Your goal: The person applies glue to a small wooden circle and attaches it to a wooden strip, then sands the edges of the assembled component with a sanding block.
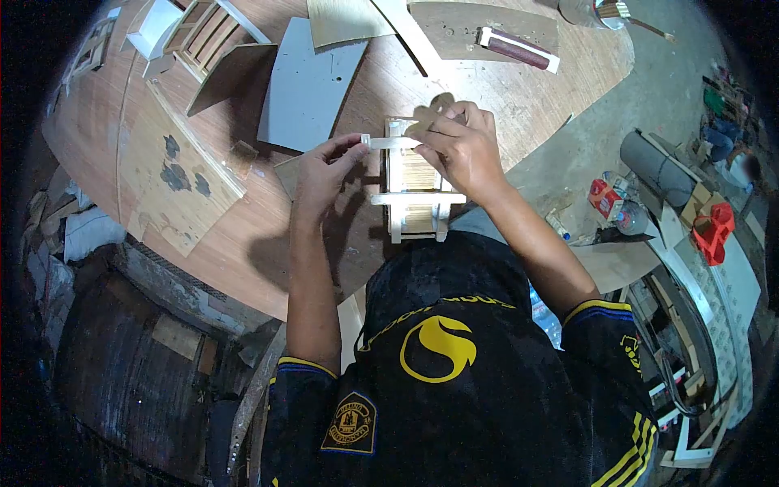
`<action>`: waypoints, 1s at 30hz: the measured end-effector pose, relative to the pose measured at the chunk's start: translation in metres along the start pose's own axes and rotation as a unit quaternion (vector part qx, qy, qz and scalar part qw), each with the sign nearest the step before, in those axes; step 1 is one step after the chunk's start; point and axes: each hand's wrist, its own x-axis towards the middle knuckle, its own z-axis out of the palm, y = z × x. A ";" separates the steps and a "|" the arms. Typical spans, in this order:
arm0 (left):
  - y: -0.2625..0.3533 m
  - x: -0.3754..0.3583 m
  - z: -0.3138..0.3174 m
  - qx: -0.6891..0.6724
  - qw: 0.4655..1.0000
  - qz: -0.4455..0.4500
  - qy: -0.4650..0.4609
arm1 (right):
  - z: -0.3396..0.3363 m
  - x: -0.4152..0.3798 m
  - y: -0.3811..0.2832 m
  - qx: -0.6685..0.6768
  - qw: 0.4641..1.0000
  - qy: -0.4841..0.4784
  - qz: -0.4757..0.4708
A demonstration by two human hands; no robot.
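Under my hands at the table's near edge lies a small wooden frame (396, 219) with pale rails and a slatted middle. One light strip (418, 198) lies across it, its ends past both rails. Farther up, a second light strip (391, 143) crosses the frame. My left hand (324, 174) pinches this strip's left end between thumb and fingertips. Over the right end, my right hand (469, 152) has its fingers bent together at the strip and the frame's right rail. Those fingers hide the strip's right end.
On the wooden table (219, 268) are a grey-white board (312, 85), a stained plywood piece (174, 174) and a dark red tool with white ends (519, 50). A slatted wooden piece (207, 36) stands at the back left. A red bag (714, 234) lies at the right.
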 end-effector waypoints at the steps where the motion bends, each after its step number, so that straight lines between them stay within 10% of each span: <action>1: 0.000 0.000 0.000 -0.001 1.000 0.002 0.001 | -0.001 0.000 -0.001 -0.007 1.000 -0.004 0.003; 30: -0.014 -0.007 -0.005 -0.025 0.999 0.015 0.034 | -0.001 -0.003 0.000 -0.006 1.000 -0.003 0.010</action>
